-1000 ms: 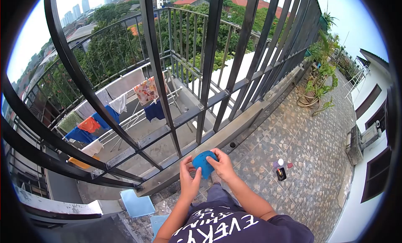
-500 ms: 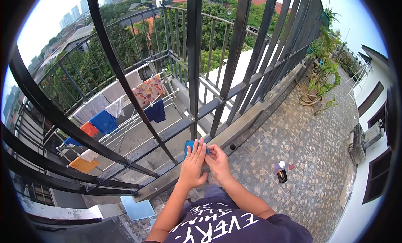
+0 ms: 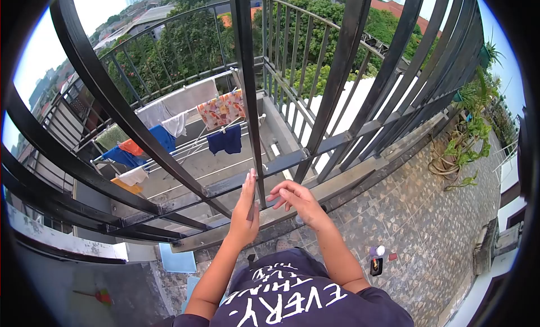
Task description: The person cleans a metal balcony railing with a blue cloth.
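My left hand [image 3: 244,217] is upright beside a dark metal railing post [image 3: 251,102], its fingers straight and together. A small dark grey piece [image 3: 250,214] shows between its thumb and palm; what it is I cannot make out. To the right, my right hand [image 3: 297,201] is apart from the left, fingers loosely curved and holding nothing visible. Both hands are just above the low concrete ledge [image 3: 275,219] under the railing. The blue piece seen earlier under my hands does not show.
Beyond the bars stands a drying rack [image 3: 194,149] with laundry. A light blue sheet [image 3: 178,258] lies at lower left. On the tiled floor are a black tray [image 3: 376,266], a white-capped container [image 3: 379,250] and a small red piece [image 3: 392,257]. Potted plants [image 3: 458,149] line the right.
My hands have moved apart; before, they were together over a blue piece at the railing's foot. The left hand has turned upright. The view has shifted left.
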`<control>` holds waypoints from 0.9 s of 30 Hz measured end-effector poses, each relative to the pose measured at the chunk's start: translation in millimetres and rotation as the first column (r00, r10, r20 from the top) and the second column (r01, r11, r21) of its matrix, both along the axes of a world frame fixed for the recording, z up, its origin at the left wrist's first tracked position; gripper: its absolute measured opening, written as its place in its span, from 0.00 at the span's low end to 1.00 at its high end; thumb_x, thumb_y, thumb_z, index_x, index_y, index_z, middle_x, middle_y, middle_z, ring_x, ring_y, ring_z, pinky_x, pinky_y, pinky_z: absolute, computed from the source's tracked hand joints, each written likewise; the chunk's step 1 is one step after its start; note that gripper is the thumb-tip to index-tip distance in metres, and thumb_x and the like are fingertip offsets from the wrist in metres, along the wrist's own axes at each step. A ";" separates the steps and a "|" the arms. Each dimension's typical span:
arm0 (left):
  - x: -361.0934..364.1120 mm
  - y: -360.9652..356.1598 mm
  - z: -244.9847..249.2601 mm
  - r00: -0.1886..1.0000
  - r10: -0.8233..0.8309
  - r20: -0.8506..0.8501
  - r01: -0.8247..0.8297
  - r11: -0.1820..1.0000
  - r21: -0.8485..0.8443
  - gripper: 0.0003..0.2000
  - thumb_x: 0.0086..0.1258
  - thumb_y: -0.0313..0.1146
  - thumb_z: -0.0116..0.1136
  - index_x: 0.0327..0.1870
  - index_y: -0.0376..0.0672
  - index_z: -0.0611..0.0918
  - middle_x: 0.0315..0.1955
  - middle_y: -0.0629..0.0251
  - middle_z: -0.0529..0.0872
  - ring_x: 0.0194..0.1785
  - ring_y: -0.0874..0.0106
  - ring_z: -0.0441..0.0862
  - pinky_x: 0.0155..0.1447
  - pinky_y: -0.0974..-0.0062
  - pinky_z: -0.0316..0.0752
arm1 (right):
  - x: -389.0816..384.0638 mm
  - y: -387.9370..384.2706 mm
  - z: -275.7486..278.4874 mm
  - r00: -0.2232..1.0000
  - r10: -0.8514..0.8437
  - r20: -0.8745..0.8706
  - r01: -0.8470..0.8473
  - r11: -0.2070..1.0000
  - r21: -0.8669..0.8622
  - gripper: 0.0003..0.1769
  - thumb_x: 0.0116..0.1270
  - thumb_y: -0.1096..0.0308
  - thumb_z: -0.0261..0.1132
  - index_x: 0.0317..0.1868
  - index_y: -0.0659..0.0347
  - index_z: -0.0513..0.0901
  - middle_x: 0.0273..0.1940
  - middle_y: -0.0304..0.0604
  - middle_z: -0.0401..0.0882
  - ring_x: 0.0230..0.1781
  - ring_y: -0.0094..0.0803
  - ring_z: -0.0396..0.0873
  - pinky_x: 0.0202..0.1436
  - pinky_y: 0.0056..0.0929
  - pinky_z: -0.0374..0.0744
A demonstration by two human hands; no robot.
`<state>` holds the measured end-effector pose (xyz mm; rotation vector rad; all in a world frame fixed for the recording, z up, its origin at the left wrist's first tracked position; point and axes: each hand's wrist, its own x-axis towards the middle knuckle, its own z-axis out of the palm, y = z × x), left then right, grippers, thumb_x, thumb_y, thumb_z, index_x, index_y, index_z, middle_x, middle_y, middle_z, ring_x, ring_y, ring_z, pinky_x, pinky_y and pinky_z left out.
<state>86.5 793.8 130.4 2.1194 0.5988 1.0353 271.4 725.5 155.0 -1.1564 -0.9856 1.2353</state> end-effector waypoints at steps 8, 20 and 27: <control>66.6 25.0 21.0 0.982 0.164 0.096 -0.135 0.958 -0.253 0.51 0.56 0.09 0.39 0.82 0.42 0.32 0.83 0.46 0.38 0.86 0.55 0.37 0.84 0.63 0.40 | 59.3 80.1 -11.8 0.925 -0.371 0.083 0.330 0.892 0.308 0.14 0.77 0.61 0.57 0.55 0.61 0.74 0.42 0.42 0.82 0.39 0.22 0.78 0.42 0.22 0.73; 78.8 49.7 78.0 0.923 0.046 0.381 -0.042 0.999 -0.019 0.52 0.52 0.12 0.40 0.82 0.38 0.33 0.83 0.52 0.32 0.86 0.62 0.28 0.83 0.65 0.28 | 60.0 117.9 -51.9 0.744 -0.565 0.355 0.384 0.798 0.464 0.18 0.81 0.56 0.52 0.49 0.65 0.76 0.35 0.49 0.81 0.40 0.42 0.81 0.46 0.39 0.77; 88.5 38.1 29.8 0.925 0.194 0.326 -0.140 0.973 -0.182 0.53 0.51 0.12 0.43 0.82 0.37 0.35 0.82 0.47 0.37 0.86 0.57 0.33 0.84 0.61 0.32 | 62.5 114.9 -83.7 0.435 -0.706 0.559 0.020 0.628 0.778 0.12 0.76 0.63 0.58 0.44 0.66 0.77 0.36 0.52 0.78 0.39 0.51 0.78 0.43 0.43 0.77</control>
